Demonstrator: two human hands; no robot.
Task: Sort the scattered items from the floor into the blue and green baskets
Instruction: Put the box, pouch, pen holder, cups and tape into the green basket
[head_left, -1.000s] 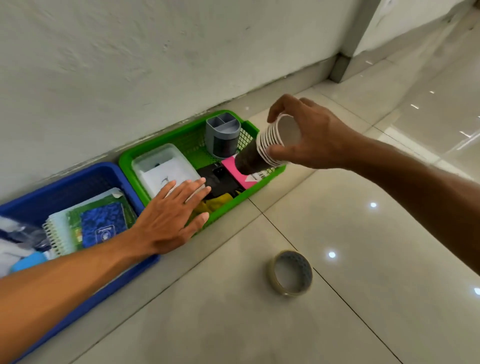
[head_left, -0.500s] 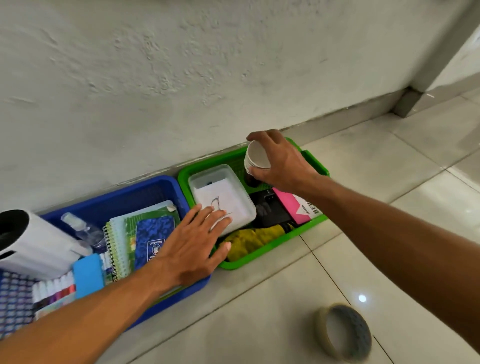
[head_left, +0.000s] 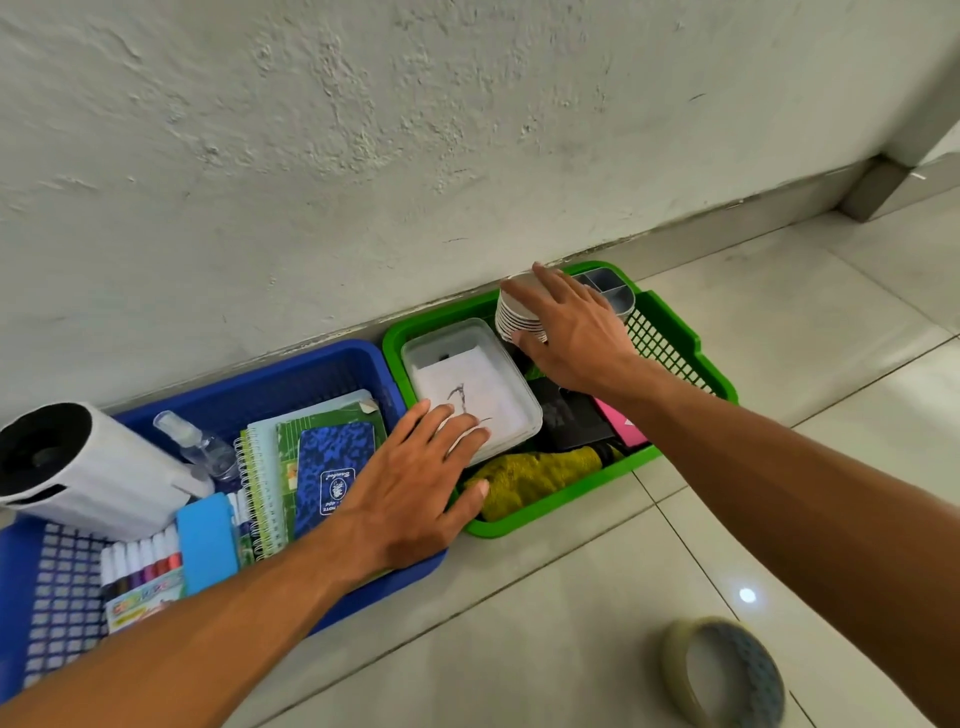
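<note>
A green basket (head_left: 675, 338) and a blue basket (head_left: 291, 371) stand side by side against the wall. My right hand (head_left: 576, 332) is shut on a stack of paper cups (head_left: 511, 314), upright inside the green basket beside a grey pen holder (head_left: 610, 291). My left hand (head_left: 410, 488) lies flat with fingers spread over the gap between the baskets, fingertips on a clear plastic box (head_left: 467, 379). A roll of tape (head_left: 727, 670) lies on the floor tiles at the lower right.
The green basket also holds a yellow cloth (head_left: 535, 475), a black item (head_left: 571, 415) and a pink packet (head_left: 621, 426). The blue basket holds notebooks (head_left: 311, 457), a spray bottle (head_left: 195, 447), a white device (head_left: 88, 473), markers (head_left: 140, 566) and a blue eraser (head_left: 208, 540).
My right hand has lowered the cup stack from above the floor into the back of the green basket. The view has shifted left and closer; my left hand stayed on the box.
</note>
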